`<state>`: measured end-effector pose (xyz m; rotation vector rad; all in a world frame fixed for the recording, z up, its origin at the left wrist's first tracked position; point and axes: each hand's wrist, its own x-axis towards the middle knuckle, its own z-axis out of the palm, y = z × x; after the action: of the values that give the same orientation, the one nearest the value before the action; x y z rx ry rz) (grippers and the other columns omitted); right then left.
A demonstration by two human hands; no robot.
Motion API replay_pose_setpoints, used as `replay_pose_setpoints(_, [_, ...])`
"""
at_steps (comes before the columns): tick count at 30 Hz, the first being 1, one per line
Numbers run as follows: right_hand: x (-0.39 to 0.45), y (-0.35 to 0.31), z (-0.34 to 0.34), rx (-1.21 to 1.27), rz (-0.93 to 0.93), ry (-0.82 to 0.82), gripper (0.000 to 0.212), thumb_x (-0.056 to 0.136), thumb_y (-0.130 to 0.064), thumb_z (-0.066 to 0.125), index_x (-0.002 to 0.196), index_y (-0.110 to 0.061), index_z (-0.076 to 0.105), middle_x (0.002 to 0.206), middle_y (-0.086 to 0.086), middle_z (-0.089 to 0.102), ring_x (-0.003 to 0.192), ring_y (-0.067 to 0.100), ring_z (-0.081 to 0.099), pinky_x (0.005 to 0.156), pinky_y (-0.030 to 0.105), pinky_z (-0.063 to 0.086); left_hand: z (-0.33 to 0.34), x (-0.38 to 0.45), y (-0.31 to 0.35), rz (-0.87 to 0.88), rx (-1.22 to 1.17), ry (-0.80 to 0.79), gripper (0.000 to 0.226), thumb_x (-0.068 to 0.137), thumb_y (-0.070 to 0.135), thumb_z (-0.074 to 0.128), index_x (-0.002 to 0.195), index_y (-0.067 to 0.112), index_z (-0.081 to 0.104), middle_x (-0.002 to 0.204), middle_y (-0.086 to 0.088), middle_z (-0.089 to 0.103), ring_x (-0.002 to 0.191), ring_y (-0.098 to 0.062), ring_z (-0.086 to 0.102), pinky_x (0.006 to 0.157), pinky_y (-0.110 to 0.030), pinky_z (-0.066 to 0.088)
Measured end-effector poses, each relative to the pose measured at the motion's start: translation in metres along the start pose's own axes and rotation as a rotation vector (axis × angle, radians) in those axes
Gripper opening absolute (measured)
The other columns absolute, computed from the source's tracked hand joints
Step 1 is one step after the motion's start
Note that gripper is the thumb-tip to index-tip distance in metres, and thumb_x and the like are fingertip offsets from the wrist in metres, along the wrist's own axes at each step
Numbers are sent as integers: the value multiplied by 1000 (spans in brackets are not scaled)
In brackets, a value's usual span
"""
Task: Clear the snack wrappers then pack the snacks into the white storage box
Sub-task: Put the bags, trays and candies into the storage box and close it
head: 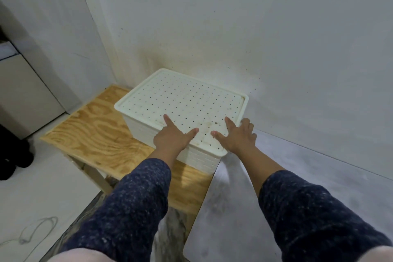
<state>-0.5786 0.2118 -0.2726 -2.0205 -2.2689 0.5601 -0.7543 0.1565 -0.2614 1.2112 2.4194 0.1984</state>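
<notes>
The white storage box [187, 112] sits on the wooden worktop [93, 132], pushed close to the wall [255, 27] behind it. Its lid [182, 100] with little holes is on. The worktop has bare room on the left side. Both arms reach forward. The left hand [172, 138] and right hand [238, 134] lie flat on the lid's near edge, fingers [169, 120] spread wide, gripping nothing.
</notes>
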Motion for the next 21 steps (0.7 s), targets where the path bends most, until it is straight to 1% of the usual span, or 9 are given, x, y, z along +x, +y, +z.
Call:
replay_pose_setpoints(3, [5, -6, 2, -69, -58, -29, 77, 88, -66, 34, 149, -21, 16, 159, 8, -15, 146, 31, -16, 114, 56, 7, -11, 2, 7, 25, 346, 13, 105, 80, 80, 24, 150, 5, 5, 98, -5, 64, 64, -17, 49, 46, -28, 29])
replay_pose_setpoints(4, [6, -8, 1, -74, -75, -57, 77, 91, -62, 32, 150, -16, 12, 160, 6, -14, 146, 28, -17, 116, 56, 5, -16, 4, 11, 47, 471, 24, 99, 82, 78, 20, 147, 4, 21, 105, -6, 64, 62, -16, 47, 45, -27, 28])
replay_pose_setpoints(6, [9, -12, 1, -66, -85, -107, 77, 95, -56, 30, 151, -10, 4, 160, 4, -10, 147, 26, -17, 118, 54, 5, -21, 10, 20, 128, 663, 77, 84, 87, 73, 19, 124, 9, 58, 90, -3, 60, 58, -13, 44, 49, -24, 29])
replay_pose_setpoints(7, [11, -13, 0, -58, -83, -119, 78, 95, -55, 30, 151, -9, 2, 161, 3, -9, 147, 25, -17, 118, 53, 6, -21, 12, 23, 163, 702, 108, 77, 89, 70, 20, 115, 11, 62, 88, -2, 55, 61, -14, 46, 56, -25, 33])
replay_pose_setpoints(9, [12, -13, 0, -45, -78, -135, 78, 95, -55, 31, 151, -9, 1, 161, 2, -8, 147, 24, -17, 117, 52, 11, -11, 18, 21, 252, 686, 164, 63, 94, 60, 24, 128, 13, 48, 115, -5, 48, 96, -20, 51, 83, -36, 40])
replay_pose_setpoints(11, [13, -9, 0, -33, -87, -148, 78, 95, -54, 33, 151, -10, 1, 161, 1, -8, 147, 22, -17, 118, 51, 15, 1, 22, 12, 348, 542, 120, 55, 99, 48, 23, 145, 18, 21, 147, -9, 27, 134, -26, 28, 105, -52, 28])
replay_pose_setpoints(12, [13, -6, 0, -26, -94, -153, 78, 95, -54, 33, 151, -10, 2, 161, 1, -7, 147, 21, -17, 118, 50, 15, 3, 24, 8, 357, 456, 52, 56, 100, 45, 19, 149, 21, 8, 156, -9, 12, 144, -27, 13, 110, -57, 19])
replay_pose_setpoints(15, [7, 1, 3, 63, -135, -83, 73, 95, -49, 38, 151, -11, 9, 161, 1, 0, 148, 19, -13, 119, 42, 13, 7, 32, 1, 369, 347, -73, 59, 100, 45, 10, 150, 23, -9, 159, -5, -14, 147, -26, -12, 115, -57, 4])
replay_pose_setpoints(21, [-48, 4, 30, 444, -96, 177, 56, 96, -39, 47, 146, -19, 33, 158, -6, 20, 147, 10, 11, 112, 20, 16, 13, 22, -11, 459, 209, 38, 60, 99, 46, 20, 152, 22, 8, 160, -5, -1, 148, -24, -6, 117, -50, 1])
